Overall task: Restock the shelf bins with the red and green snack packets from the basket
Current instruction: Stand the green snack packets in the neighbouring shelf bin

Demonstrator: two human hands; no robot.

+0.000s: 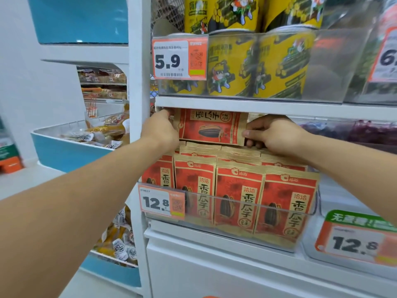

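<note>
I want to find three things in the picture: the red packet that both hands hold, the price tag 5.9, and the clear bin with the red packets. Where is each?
red packet [211,127], head view, on the seed picture at its middle.
price tag 5.9 [169,60], head view, on its white part by the digits.
clear bin [247,206], head view, on its clear front wall.

Left hand [160,131] and right hand [271,134] pinch the ends of a sideways red paper sunflower-seed packet [211,127] above upright red packets [236,196] in a clear plastic shelf bin [247,208].
</note>
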